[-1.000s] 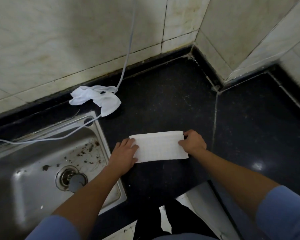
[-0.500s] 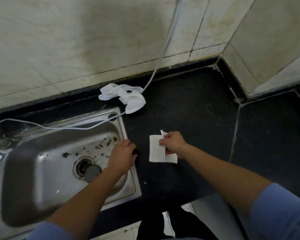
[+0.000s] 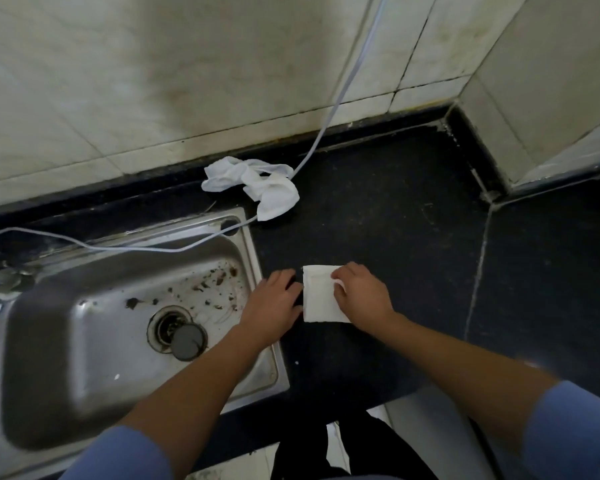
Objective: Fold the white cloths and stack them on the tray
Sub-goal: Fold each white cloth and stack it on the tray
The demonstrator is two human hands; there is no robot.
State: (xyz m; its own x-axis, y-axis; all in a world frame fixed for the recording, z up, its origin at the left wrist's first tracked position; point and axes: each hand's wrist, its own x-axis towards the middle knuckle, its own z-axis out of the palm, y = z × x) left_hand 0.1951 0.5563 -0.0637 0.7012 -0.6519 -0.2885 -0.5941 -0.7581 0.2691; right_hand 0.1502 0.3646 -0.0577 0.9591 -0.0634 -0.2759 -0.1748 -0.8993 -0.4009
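A small folded white cloth (image 3: 319, 296) lies flat on the black counter (image 3: 395, 230), just right of the sink. My right hand (image 3: 361, 299) rests on the cloth's right half, fingers pressing its upper right part. My left hand (image 3: 274, 304) lies beside the cloth's left edge, fingertips touching it, partly over the sink's rim. A second white cloth (image 3: 257, 183) lies crumpled at the back of the counter by the wall. No tray is in view.
A steel sink (image 3: 84, 341) with dirt specks and a drain plug (image 3: 189, 341) fills the left. A thin white cable (image 3: 329, 123) hangs down the tiled wall, passes the crumpled cloth and runs over the sink's back rim.
The long folded strip was folded in half by my right hand into a small square. My left hand let go, then came back to the cloth's left edge. The camera turned left.
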